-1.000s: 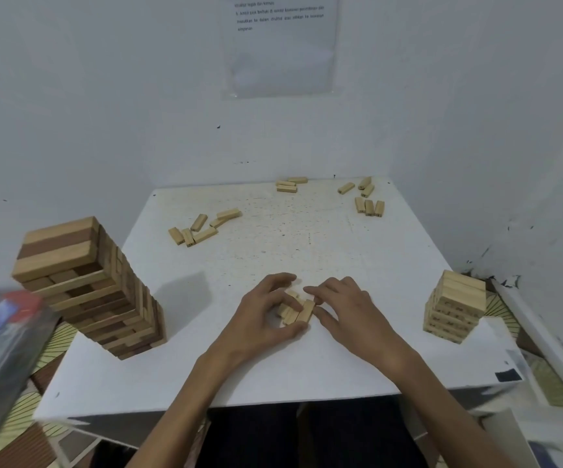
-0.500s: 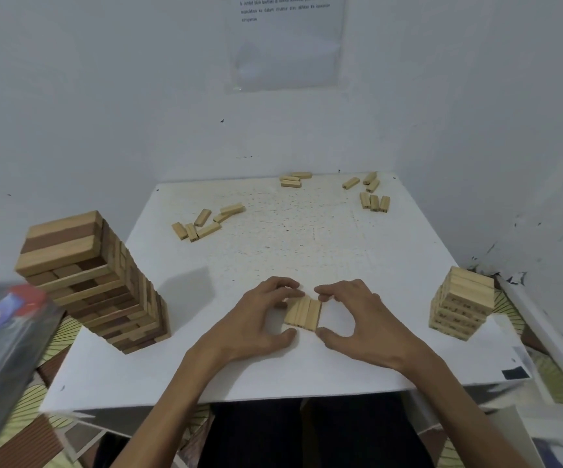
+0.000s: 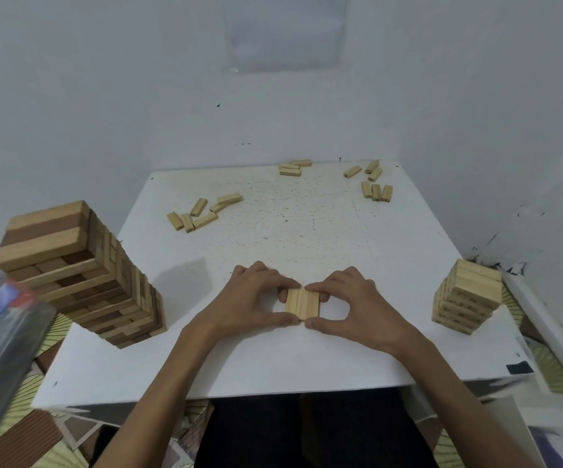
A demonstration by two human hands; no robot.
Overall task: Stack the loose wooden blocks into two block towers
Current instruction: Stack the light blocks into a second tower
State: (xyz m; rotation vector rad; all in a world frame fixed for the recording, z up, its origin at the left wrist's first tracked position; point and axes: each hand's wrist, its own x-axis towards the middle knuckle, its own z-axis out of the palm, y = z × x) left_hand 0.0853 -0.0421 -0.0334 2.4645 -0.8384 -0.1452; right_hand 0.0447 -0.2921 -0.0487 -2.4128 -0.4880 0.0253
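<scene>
Head view: both hands pinch a three-block row [image 3: 302,305], so stacking looks partly done.
Left hand [image 3: 249,298] and right hand [image 3: 351,302] curl thumb and fingers round the row's ends. Tall tower [image 3: 81,275] left of it, short tower [image 3: 465,297] right — loose blocks [image 3: 202,212] beyond, unstacked.

You're in a bare corner of a small room, seemingly a home: a white square tabletop [image 3: 307,238] against plain white painted walls [image 3: 104,96], a plastic-sleeved paper sheet [image 3: 285,32] taped up, yellow-green patterned floor matting [image 3: 553,373], and a tall toy tower of light and dark wooden blocks [image 3: 70,265].
</scene>
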